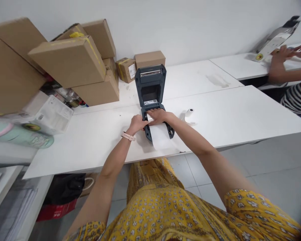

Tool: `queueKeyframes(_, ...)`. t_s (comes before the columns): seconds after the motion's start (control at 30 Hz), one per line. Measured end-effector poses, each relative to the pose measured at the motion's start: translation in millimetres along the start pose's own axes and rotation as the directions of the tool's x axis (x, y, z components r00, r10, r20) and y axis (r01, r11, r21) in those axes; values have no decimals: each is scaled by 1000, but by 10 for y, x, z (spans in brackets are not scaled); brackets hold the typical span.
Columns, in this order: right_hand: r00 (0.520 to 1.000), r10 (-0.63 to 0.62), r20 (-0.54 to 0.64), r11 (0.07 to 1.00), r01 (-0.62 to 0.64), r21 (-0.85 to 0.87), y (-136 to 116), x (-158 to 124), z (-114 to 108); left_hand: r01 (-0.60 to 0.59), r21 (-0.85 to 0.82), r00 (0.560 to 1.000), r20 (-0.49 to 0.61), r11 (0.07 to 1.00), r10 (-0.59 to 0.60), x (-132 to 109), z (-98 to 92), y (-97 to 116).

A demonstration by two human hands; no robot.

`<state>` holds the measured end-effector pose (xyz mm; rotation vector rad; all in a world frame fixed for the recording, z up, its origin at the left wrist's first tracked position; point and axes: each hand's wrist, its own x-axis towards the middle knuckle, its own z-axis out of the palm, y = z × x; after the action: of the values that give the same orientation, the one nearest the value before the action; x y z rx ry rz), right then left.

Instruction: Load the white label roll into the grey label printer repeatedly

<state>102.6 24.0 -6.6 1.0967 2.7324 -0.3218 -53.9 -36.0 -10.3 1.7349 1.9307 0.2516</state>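
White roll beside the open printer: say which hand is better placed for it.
Probably the right hand, nearer the white roll; the left hand is at the opposite side of the printer.

A single view looks out from the wearer's head, above the fingers (pixel 152 112) and on the body's side of them. It faces forward and steeply down, so the fingers fall near the middle of the view, with the printer (pixel 150 83) under and beyond them. It is near enough for the arms (pixel 194 135) to run in large from below, while the dress (pixel 152 207) fills the space on the near side of the fingers. The field is wide, taking in boxes (pixel 67 62) left of the fingers, the wall (pixel 185 30) beyond them, floor (pixel 273 160) nearer and lower, and a co-worker's arm (pixel 278 68) far to their right.
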Motion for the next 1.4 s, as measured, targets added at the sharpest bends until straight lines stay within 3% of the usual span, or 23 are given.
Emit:
queueKeyframes(0.23, 1000, -5, -20, 1000, 5, -28, -258, -67, 95, -8, -94, 1000, -17, 996, 7, -275, -25, -169)
queueKeyframes(0.4, 999, 47, -23, 999, -47, -11, -292, -39, 88, 12, -5, 997, -74, 1000, -12, -315, 3, -117)
queueKeyframes(0.53, 990, 17, -141, 999, -11, 41, -273, -168, 105, 5, 17, 992, -127, 1000, -3, -321, 56, -132)
queueKeyframes(0.6, 947, -36, -321, 991, 76, 113, -214, -317, 171, -13, 28, 990, -142, 1000, 16, -315, 87, -166)
queueKeyframes(0.67, 838, 25, -545, 967, 119, 227, -127, -482, 285, -33, 54, 986, -159, 998, 41, -313, 124, -195)
queueKeyframes(0.73, 700, 235, -675, 913, 80, 400, -35, -615, 429, -44, 92, 977, -204, 995, 62, -328, 165, -205)
queueKeyframes(0.8, 601, 450, -660, 806, 44, 590, 36, -680, 574, -41, 122, 963, -258, 992, 71, -359, 202, -199)
queueKeyframes(0.87, 589, 569, -574, 663, 85, 744, 68, -674, 700, -35, 129, 956, -283, 991, 71, -392, 224, -188)
queueKeyframes(1.0, 586, 641, -496, 439, 250, 863, 44, -569, 874, -47, 121, 961, -265, 992, 78, -416, 221, -191)
queueKeyframes(1.1, 557, 656, -510, 399, 318, 860, 9, -543, 961, -78, 139, 965, -238, 987, 109, -398, 192, -203)
queueKeyframes(1.23, 564, 655, -503, 368, 343, 864, -22, -591, 1059, -91, 165, 969, -214, 982, 125, -385, 160, -197)
queueKeyframes(1.33, 563, 655, -505, 392, 318, 863, -2, -595, 1059, -60, 146, 969, -230, 987, 93, -413, 176, -182)
queueKeyframes(1.4, 544, 656, -523, 434, 294, 851, 63, -554, 942, -22, 84, 967, -251, 996, 43, -442, 214, -171)
